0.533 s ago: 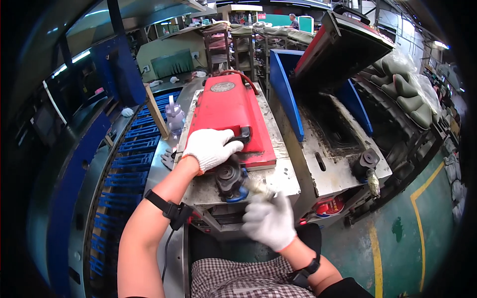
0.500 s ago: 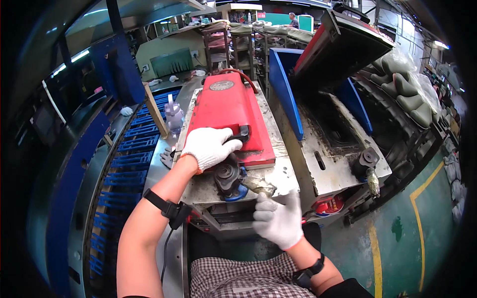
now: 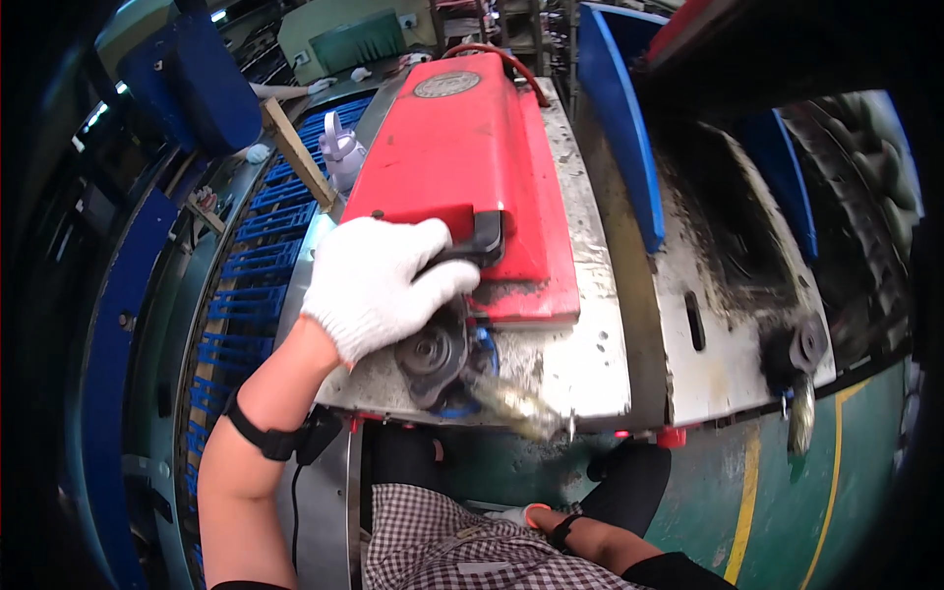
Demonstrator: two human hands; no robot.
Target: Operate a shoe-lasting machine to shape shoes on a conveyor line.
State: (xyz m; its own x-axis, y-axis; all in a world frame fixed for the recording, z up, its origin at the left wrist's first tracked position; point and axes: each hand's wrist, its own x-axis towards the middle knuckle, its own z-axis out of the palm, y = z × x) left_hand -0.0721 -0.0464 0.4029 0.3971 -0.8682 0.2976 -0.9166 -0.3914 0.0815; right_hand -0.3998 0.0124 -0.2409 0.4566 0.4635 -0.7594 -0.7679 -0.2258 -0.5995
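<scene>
My left hand [image 3: 369,285], in a white knit glove, wraps round the black handle [image 3: 484,239] at the front of a red machine lid [image 3: 438,143]. The lid lies down on a worn metal bed. Just below that hand is a dark round clamp or knob [image 3: 428,349] with blue parts, and a lever wrapped in yellowish tape [image 3: 521,405] sticks out from it. My right hand [image 3: 513,515] is low by my lap, under the machine's front edge. Only a bit of its white glove and orange cuff shows past the checked apron, and its fingers are hidden.
To the right stands a second machine with its lid raised, blue side plates [image 3: 624,128] and a taped lever [image 3: 801,418]. A conveyor with blue slats [image 3: 251,261] runs along the left, beside a lilac bottle [image 3: 340,152] and a wooden post [image 3: 297,155]. Another person's gloved hand [image 3: 320,86] is beyond.
My right hand has dropped from beside the taped lever to my lap. My left hand stays at the lid's handle. The view has tipped down and come closer to the machine.
</scene>
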